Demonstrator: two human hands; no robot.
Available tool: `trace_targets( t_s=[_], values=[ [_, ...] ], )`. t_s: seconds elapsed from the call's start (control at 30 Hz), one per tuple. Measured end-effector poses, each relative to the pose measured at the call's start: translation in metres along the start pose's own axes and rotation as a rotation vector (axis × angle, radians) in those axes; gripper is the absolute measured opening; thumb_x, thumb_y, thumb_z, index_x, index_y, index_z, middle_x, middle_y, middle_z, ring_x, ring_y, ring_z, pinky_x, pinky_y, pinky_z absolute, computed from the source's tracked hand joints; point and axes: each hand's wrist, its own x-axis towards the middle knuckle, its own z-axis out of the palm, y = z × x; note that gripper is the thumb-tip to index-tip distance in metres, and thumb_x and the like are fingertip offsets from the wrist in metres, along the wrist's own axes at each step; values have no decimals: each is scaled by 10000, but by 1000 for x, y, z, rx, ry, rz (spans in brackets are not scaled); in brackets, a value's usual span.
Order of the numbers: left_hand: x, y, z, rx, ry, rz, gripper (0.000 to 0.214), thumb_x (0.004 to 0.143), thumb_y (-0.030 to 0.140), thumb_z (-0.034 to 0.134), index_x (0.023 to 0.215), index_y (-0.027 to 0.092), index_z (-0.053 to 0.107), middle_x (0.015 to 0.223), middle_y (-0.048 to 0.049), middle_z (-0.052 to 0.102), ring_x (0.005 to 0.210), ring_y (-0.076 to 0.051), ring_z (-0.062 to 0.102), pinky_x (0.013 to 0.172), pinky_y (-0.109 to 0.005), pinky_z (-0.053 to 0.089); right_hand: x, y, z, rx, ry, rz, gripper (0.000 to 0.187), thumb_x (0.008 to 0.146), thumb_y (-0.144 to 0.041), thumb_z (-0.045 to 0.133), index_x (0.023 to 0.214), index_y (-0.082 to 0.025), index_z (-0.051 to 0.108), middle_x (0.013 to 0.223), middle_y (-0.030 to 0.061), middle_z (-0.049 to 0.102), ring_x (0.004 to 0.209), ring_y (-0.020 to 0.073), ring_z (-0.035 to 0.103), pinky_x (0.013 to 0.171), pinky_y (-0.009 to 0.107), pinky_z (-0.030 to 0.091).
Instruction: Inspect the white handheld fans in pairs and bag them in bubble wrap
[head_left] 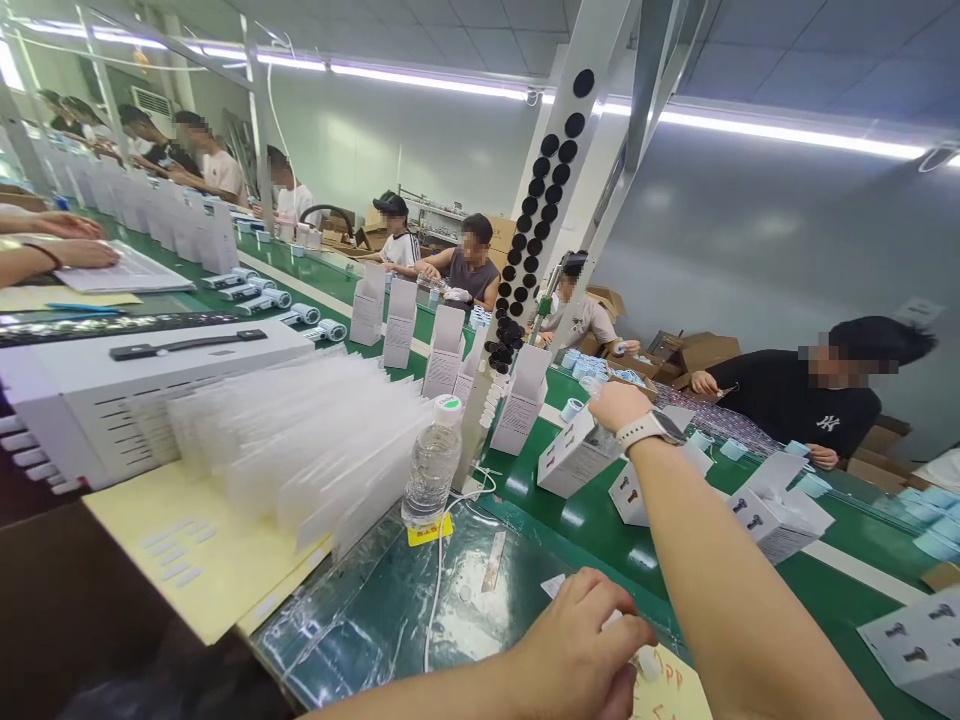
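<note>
at the worktop's near edge (577, 540), the left hand (577, 645) pinches a small white piece (646, 660), while the curled right hand (621, 407) sits farther out beside a white carton (576, 452).

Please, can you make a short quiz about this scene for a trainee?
1. Which hand wears the white smartwatch?
2. True or false: the plastic water bottle stands upright.
3. What does the left hand pinch?
A. a small white item
B. a pen
C. a phone

Key: 1. The right hand. 2. True. 3. A.
</note>
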Motion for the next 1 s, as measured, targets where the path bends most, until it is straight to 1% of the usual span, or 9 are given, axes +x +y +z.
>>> trace_targets(
  t_s=[0.23, 0.37, 0.5, 0.57, 0.63, 0.73, 0.87, 0.93, 1.0],
  values=[
    [-3, -5, 0, -35, -58, -76, 458, 666, 132, 595, 1108, 218, 514, 1063, -86, 598, 942, -235, 523, 783, -353, 504, -15, 4, 26, 33, 88, 75, 357, 978, -372, 565, 1268, -165, 547, 1247, 105, 589, 993, 223, 637, 831, 413, 558],
    [1, 0, -6, -85, -145, -153, 441, 665, 85, 586, 1086, 205, 537, 1099, -99, 597, 978, -241, 522, 845, -380, 509, -29, 2, 36, 68, 115, 9, 290, 989, -378, 540, 1147, -149, 619, 1245, 107, 600, 986, 212, 636, 851, 410, 542],
    [11, 3, -21, -117, -190, -229, 463, 650, 0, 526, 1069, 195, 553, 1115, -100, 593, 1038, -240, 520, 917, -403, 497, -49, 3, 28, 113, 200, -66, 352, 1010, -356, 445, 1011, -119, 706, 1357, 163, 512, 927, 201, 665, 805, 344, 525],
    [15, 1, -28, -110, -180, -246, 444, 676, -18, 493, 1060, 196, 560, 1104, -96, 592, 1053, -239, 522, 931, -413, 492, -64, 16, 23, 129, 267, -89, 371, 1012, -340, 401, 1031, -157, 723, 1401, 135, 473, 922, 190, 672, 786, 310, 518],
    [17, -4, -30, -91, -168, -246, 406, 721, -12, 467, 1053, 199, 566, 1084, -94, 595, 1039, -238, 534, 916, -419, 497, -82, 42, 25, 132, 324, -74, 347, 1010, -340, 400, 1085, -208, 713, 1386, 91, 493, 894, 161, 671, 783, 280, 519],
    [15, -12, -24, -62, -153, -202, 341, 803, 49, 461, 1071, 223, 577, 1076, -89, 599, 1029, -245, 548, 895, -424, 508, -117, 114, 41, 103, 381, 72, 266, 987, -307, 475, 1034, -207, 717, 1279, 79, 573, 804, 125, 660, 790, 260, 528],
    [8, -9, -12, -63, -138, -197, 303, 860, 107, 432, 1049, 268, 604, 1123, -74, 593, 1067, -246, 550, 897, -411, 514, -189, 239, 60, 5, 460, 476, 102, 918, -250, 644, 920, -151, 670, 1053, 60, 666, 896, 174, 641, 827, 350, 533],
    [4, -2, -10, -64, -169, -232, 300, 861, 109, 424, 1020, 275, 616, 1157, -70, 585, 1102, -250, 542, 919, -421, 509, -231, 293, 64, -60, 527, 730, 98, 909, -228, 649, 969, -150, 656, 1081, 66, 655, 986, 213, 626, 874, 409, 518],
    [2, 3, -8, -70, -210, -254, 305, 850, 99, 423, 1000, 275, 621, 1184, -70, 576, 1135, -254, 530, 944, -441, 501, -270, 334, 65, -124, 607, 947, 186, 883, -158, 614, 1063, -124, 646, 1174, 141, 619, 1116, 309, 580, 906, 504, 483]
  ],
)
